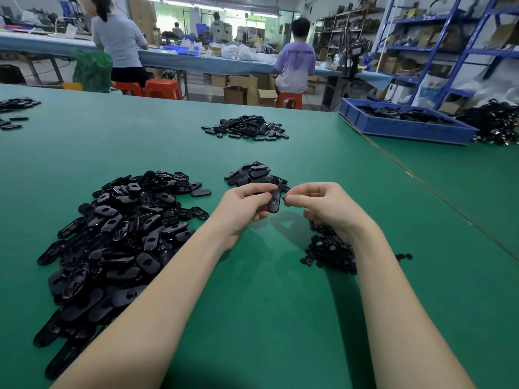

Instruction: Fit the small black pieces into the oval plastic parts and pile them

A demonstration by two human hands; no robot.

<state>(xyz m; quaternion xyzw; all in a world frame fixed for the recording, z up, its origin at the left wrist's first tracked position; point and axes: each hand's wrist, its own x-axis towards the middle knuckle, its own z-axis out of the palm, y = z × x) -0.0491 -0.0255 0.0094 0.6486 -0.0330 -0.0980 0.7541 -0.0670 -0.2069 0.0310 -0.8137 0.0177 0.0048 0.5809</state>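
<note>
Head view: left hand [247, 204] fingers grip 1 oval part [273, 202] above the desk [280, 304]; right hand [323, 204] fingers pinch something tiny, presumably 1 black piece; best seated squarely, pressed flush.

- Even, bright illumination is provided by ceiling strip lights [179, 7] at 12 o'clock.
- Soft shadows are cast on the green table [280, 318] beneath the forearms, toward 6 o'clock.
- Mild sheen is noted on the black parts at 9 o'clock.
- Wide-angle bowing is seen at 3 and 9 o'clock.
- Background detail is rendered slightly soft.
</note>
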